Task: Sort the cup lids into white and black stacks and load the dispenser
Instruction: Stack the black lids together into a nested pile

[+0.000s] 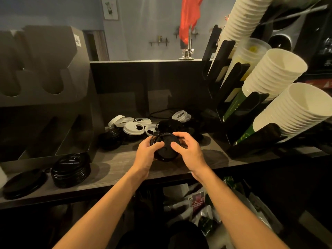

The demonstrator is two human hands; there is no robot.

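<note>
The left hand (146, 152) and right hand (188, 151) grip a few black lids (164, 150) — one black stack (71, 169) sits on the bench (115, 169), white lids (133, 128) lie unsorted (dispenser (53, 65) apparently not yet loaded).

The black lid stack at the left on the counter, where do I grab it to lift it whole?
Grip the stack low, at the bottom lids' rim, fingers on opposite sides, coming from the front. It looks loosely nested and slightly skewed, so a top grip would likely lift only some lids; the dispenser stands close behind it.
</note>
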